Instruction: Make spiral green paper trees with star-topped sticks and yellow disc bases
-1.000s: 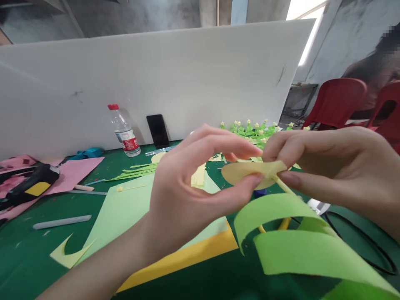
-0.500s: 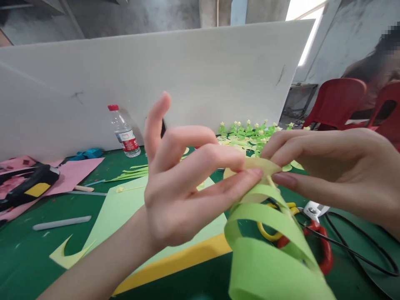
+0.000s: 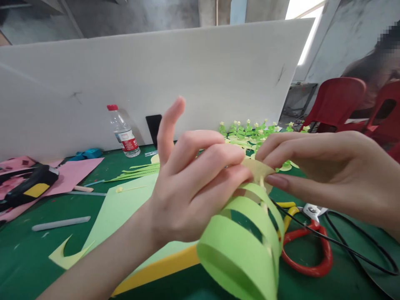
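Observation:
A light-green paper strip hangs in wide spiral loops in front of me, around a thin pale stem. Its upper end meets a pale yellow-green paper piece; whether the two are one sheet I cannot tell. My left hand pinches the paper at this upper end, little finger raised; its fingertips are partly hidden. From the right, my right hand grips the edge of the pale piece between thumb and fingers. Beneath lies a light-green sheet bearing a thin stem with a small yellow bud.
Red-handled scissors, a yellow-handled tool and a black cable lie at right. A bottle, phone and paper plants stand behind. Glue gun and glue stick lie left. A person sits beyond.
The spiral strip has swung left and its loops have turned. My left hand has shifted slightly right with its fingers curled closer; my right hand has moved a little left.

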Motion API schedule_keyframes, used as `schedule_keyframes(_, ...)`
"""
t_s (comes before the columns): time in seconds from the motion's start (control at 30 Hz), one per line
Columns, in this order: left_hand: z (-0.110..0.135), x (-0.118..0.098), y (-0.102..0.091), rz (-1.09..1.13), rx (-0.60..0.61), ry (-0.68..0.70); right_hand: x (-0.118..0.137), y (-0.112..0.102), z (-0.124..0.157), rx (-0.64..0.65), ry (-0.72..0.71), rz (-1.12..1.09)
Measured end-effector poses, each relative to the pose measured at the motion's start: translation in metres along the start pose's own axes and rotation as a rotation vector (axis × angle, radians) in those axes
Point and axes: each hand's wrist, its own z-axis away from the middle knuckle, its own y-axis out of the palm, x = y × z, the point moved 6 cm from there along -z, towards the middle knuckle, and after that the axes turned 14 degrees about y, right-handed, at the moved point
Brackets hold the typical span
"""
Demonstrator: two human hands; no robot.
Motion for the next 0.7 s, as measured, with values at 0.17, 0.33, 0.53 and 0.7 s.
schedule_keyframes(0.17,-0.001,-0.016,-0.002,-0.190,-0.020,0.271,-0.001,0.000,-0.002,0.004,0.038,0.009)
schedule_keyframes(0.33,-0.001,-0.027,-0.003,-0.325,-0.040,0.471,0.000,0.001,-0.004,0.008,0.043,0.013)
schedule_keyframes(0.53,-0.002,-0.034,-0.002,-0.440,-0.033,0.573,-0.001,0.002,-0.002,-0.012,0.057,-0.001)
schedule_keyframes(0.7,-0.003,-0.035,-0.002,-0.479,-0.031,0.552,-0.001,0.001,-0.002,-0.037,0.042,-0.023)
